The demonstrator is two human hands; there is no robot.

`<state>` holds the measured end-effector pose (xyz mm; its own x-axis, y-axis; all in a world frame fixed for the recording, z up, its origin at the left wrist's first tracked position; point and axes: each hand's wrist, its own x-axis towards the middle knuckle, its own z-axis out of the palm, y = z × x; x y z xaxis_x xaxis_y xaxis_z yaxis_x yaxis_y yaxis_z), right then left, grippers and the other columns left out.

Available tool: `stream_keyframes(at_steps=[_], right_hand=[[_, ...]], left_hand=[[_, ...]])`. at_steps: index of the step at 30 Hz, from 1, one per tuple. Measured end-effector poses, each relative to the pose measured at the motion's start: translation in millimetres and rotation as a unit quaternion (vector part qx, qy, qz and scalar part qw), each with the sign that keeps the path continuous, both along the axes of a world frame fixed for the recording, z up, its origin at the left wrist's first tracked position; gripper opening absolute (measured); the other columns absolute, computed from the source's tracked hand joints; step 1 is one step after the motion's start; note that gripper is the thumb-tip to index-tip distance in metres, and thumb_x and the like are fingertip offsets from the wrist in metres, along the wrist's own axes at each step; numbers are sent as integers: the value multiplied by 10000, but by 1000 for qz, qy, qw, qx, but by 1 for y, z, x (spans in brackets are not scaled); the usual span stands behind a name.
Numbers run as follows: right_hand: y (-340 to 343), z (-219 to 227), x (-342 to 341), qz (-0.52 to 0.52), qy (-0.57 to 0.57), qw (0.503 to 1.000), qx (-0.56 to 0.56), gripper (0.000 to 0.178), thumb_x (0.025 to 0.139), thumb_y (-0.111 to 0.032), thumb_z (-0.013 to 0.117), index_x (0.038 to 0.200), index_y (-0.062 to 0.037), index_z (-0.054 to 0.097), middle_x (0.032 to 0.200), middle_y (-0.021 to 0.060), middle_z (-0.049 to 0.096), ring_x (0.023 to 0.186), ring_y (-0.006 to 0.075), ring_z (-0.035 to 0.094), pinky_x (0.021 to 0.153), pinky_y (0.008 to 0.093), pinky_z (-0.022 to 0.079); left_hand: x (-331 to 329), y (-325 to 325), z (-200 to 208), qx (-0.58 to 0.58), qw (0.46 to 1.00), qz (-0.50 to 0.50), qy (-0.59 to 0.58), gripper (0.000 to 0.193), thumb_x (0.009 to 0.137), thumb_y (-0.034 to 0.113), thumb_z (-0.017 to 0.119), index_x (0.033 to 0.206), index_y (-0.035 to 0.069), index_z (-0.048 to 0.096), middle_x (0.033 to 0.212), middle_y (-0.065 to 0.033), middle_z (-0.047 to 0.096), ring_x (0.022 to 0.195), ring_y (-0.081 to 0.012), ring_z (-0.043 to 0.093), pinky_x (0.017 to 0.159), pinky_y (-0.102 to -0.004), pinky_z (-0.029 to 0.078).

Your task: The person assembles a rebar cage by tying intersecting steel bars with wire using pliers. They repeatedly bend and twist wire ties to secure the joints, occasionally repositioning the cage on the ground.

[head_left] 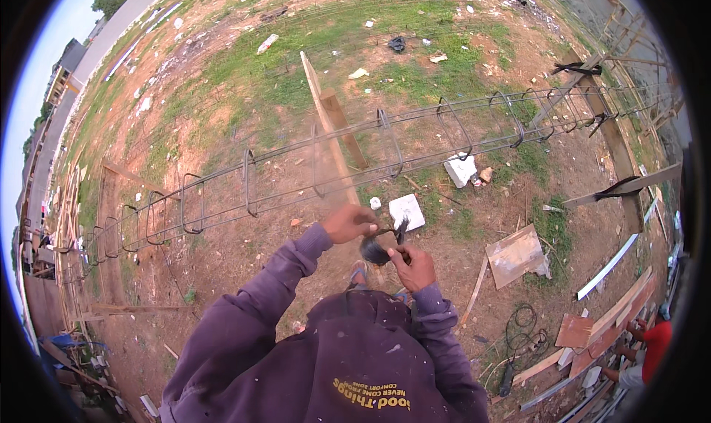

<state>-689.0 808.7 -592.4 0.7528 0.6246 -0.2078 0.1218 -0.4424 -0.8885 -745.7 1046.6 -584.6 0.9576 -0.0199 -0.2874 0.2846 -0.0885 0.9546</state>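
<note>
Dark wirelike bundle (375, 251) between the hands, on the wearer's side of the rebar cage (382, 118). Right hand (415, 267) pinches it; left hand (349, 224) at its edge, hold unclear. Stirrups already spaced along bars; bundle not fixed on. Joint ties too small to judge.

The person wears a pale-speckled purple sweatshirt (326, 364) with ribbed cuffs (317, 239), yellow lettering (370, 395), and blue-strapped sandals (359, 272).

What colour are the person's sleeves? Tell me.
The sleeves are dull purple; the head view shows them best.
</note>
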Motion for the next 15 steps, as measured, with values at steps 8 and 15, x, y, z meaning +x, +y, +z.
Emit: stream_keyframes(at_steps=[8, 15], right_hand=[[41, 19, 3, 19, 38, 999, 17, 191, 883, -182, 673, 923, 3, 698, 657, 36, 636, 600, 68, 556, 555, 261, 447], [56, 23, -14, 3, -109, 993, -45, 177, 914, -151, 634, 879, 22, 640, 674, 46, 614, 606, 79, 538, 559, 260, 437]], left_hand=[[-55, -36, -11, 74, 967, 187, -155, 249, 880, 139, 685, 1093, 10, 679, 1034, -113, 681, 930, -199, 664, 819, -320, 527], [-113, -33, -45, 105, 962, 201, -149, 207, 896, 148, 651, 1046, 8, 679, 1011, -146, 682, 939, -278, 665, 823, -348, 518]])
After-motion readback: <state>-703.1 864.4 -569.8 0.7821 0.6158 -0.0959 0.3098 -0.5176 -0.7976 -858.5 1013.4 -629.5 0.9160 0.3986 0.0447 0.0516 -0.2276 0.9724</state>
